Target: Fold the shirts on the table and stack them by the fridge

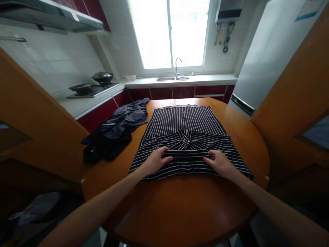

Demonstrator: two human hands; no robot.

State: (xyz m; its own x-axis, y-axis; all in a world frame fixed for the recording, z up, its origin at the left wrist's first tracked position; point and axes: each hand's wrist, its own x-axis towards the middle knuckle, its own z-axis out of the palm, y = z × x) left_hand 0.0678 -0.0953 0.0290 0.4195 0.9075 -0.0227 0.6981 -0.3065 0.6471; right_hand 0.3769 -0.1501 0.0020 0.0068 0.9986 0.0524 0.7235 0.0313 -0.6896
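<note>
A black shirt with white stripes lies spread on the round wooden table, its collar toward me and its hem toward the window. The sleeves seem to be laid across the near part, where the stripes run sideways. My left hand pinches the left end of a dark striped band of cloth below the collar. At the band's right end, my right hand pinches it too, thumb and fingers closed on the fabric. Between the two hands the band is stretched straight.
Dark crumpled clothes are heaped on the table's left side, partly over its edge. Beyond stand a counter with a sink and a stove with pans. A fridge is at the right, and wooden door frames flank both sides.
</note>
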